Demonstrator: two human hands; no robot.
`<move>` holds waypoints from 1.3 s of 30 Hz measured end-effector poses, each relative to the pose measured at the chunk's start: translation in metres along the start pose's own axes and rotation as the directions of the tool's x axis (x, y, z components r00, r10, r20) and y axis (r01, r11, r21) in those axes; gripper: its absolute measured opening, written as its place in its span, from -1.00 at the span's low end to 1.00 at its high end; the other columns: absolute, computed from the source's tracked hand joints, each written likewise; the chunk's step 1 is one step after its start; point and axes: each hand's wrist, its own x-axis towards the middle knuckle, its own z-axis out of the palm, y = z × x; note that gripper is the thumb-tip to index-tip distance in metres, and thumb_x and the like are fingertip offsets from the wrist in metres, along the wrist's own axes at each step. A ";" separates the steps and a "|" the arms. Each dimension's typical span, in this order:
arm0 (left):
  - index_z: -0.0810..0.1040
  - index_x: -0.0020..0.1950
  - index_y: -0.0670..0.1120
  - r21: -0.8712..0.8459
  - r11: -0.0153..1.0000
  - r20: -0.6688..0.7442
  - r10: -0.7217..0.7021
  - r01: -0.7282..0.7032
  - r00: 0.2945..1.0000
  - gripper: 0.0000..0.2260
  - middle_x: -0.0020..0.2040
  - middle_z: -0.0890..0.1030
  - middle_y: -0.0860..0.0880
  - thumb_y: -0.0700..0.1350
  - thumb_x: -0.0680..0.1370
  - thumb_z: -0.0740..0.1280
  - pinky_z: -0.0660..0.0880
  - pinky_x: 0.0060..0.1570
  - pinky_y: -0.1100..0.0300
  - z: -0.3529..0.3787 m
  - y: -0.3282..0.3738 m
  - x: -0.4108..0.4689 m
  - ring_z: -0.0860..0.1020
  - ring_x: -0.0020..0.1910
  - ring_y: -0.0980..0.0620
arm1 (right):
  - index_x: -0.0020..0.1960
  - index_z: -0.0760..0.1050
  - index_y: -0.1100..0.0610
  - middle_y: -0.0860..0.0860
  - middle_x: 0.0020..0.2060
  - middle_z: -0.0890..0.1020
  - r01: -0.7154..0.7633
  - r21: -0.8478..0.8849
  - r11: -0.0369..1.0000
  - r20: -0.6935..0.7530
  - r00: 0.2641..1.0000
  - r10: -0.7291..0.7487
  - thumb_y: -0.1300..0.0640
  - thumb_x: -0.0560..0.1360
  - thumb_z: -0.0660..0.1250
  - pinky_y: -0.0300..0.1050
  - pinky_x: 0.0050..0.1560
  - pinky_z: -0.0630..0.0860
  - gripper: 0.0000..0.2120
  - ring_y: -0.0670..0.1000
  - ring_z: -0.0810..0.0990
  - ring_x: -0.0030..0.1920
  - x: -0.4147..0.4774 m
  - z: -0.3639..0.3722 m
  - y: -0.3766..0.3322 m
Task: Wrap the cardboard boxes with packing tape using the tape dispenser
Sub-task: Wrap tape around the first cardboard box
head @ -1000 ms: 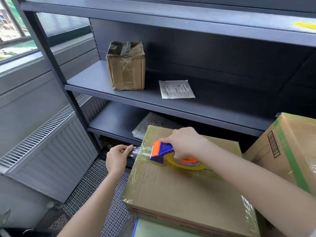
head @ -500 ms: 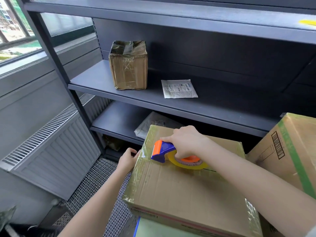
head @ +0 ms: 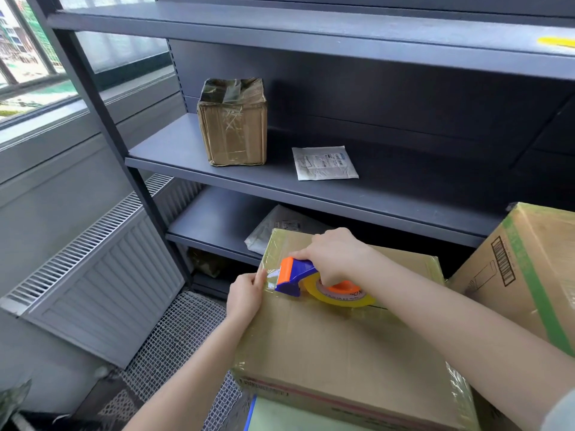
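A large flat cardboard box (head: 342, 346) lies in front of me, its edges covered in clear tape. On its top sits a blue and orange tape dispenser (head: 298, 275) with a yellowish tape roll (head: 339, 295). My right hand (head: 333, 255) grips the dispenser's handle from above. My left hand (head: 247, 293) rests at the box's left edge, fingers pressing the loose tape end down just left of the dispenser's orange mouth.
A small taped box (head: 233, 122) and a white packet (head: 325, 163) lie on the grey shelf (head: 186, 157). Another taped box with green bands (head: 525, 275) stands at the right. A grey bag (head: 273, 228) lies on the lower shelf. A radiator (head: 102, 275) stands left.
My left hand has moved from pulling the tape end out beside the box to pressing it onto the box's left edge. The dispenser has barely shifted.
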 end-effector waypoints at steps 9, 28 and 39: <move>0.21 -0.41 -0.14 0.101 0.995 0.034 0.021 -0.024 0.999 -0.59 -0.46 0.28 -0.02 -0.06 0.62 0.17 0.15 -0.45 0.14 -0.019 0.005 0.022 0.20 -0.45 0.04 | 0.48 0.15 -0.10 -0.05 -0.28 0.29 -0.017 0.067 0.998 -0.015 1.000 0.018 0.10 0.42 0.31 -0.18 -0.42 0.15 -0.33 0.05 0.33 -0.21 0.009 -0.009 -0.006; 0.21 -0.45 -0.14 0.172 0.985 -0.033 -0.011 0.017 0.999 -0.56 -0.47 0.31 -0.04 -0.05 0.62 0.17 0.17 -0.45 0.14 -0.019 0.007 0.017 0.27 -0.44 -0.02 | 0.46 0.21 -0.05 -0.03 -0.17 0.38 0.033 0.146 0.989 0.009 0.999 -0.035 0.04 0.46 0.33 -0.21 -0.43 0.20 -0.39 0.04 0.37 -0.14 -0.012 -0.005 -0.003; 0.23 -0.43 -0.14 0.215 0.977 -0.083 0.017 0.001 0.996 -0.57 -0.46 0.34 -0.04 -0.05 0.62 0.17 0.23 -0.34 0.13 -0.012 0.007 0.012 0.33 -0.36 -0.10 | 0.29 0.41 -0.21 -0.06 -0.30 0.48 -0.032 0.270 0.962 0.098 0.995 0.005 -0.12 0.35 0.37 -0.10 -0.26 0.43 -0.49 0.05 0.52 -0.16 -0.042 0.013 0.036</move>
